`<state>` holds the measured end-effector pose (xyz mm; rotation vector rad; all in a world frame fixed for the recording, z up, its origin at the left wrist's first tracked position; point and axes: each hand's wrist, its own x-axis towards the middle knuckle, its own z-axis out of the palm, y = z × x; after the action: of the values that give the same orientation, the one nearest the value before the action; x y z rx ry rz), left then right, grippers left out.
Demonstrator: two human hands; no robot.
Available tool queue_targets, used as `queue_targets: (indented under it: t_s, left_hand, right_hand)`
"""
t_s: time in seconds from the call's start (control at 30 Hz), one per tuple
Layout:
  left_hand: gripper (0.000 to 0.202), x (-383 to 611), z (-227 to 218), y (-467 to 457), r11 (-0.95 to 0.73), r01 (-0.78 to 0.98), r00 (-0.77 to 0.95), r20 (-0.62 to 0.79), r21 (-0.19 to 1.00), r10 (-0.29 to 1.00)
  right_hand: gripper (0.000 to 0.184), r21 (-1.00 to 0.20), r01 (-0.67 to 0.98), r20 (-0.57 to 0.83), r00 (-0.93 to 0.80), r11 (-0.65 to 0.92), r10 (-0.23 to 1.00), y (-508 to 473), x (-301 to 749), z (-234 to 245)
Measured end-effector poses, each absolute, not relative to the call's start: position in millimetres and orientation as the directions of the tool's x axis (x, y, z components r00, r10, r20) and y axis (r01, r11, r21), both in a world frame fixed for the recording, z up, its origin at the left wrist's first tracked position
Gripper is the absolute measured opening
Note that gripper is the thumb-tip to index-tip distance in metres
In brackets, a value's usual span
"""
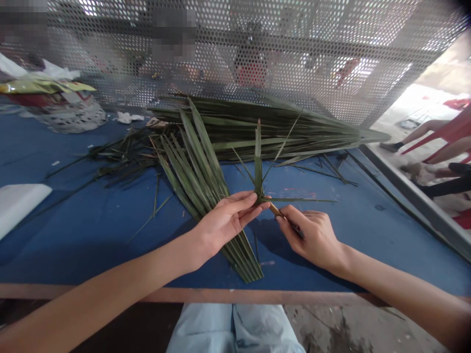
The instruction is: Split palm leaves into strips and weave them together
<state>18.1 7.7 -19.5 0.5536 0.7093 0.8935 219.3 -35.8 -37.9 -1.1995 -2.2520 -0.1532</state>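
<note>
My left hand (pixel 235 208) pinches a small piece of woven palm leaf (pixel 259 189) between thumb and fingers. Green strips stick out of it, one wide and upright, others thin and pointing sideways. My right hand (pixel 312 233) is closed around a slim tan tool (pixel 274 209), whose tip meets the underside of the woven piece. Its exact kind is hidden by the fingers. Beneath my left wrist lies a fanned section of palm leaf (pixel 198 166), running down toward the table's front edge.
On the blue table (pixel 121 264), a large folded palm frond (pixel 294 130) lies along the perforated metal screen (pixel 221 63). Leaf scraps (pixel 128 152) are heaped left of it. A white basket (pixel 69 115) with packaging stands back left, a white object (pixel 20 203) nearer. People's legs show at right.
</note>
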Motion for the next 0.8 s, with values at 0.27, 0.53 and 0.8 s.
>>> queue_targets:
  t_s: [0.27, 0.53, 0.8]
  left_hand:
    - [0.002, 19.0, -19.0, 9.3, 0.524, -0.481, 0.436, -0.327, 0.703, 0.839]
    - [0.005, 18.3, -18.7, 13.8, 0.464, -0.457, 0.419, -0.276, 0.759, 0.865]
    - [0.016, 6.7, -16.3, 27.1, 0.242, -0.353, 0.309, -0.131, 0.904, 0.942]
  right_hand:
    - [0.015, -0.158, 0.796, 0.535, -0.428, 0.584, 0.728, -35.6, 219.9, -39.3]
    - [0.018, -0.246, 0.770, 0.476, -0.433, 0.588, 0.766, -31.8, 222.8, -36.3]
    - [0.027, -0.261, 0.820, 0.363, -0.405, 0.509, 0.839, -13.7, 235.7, -29.1]
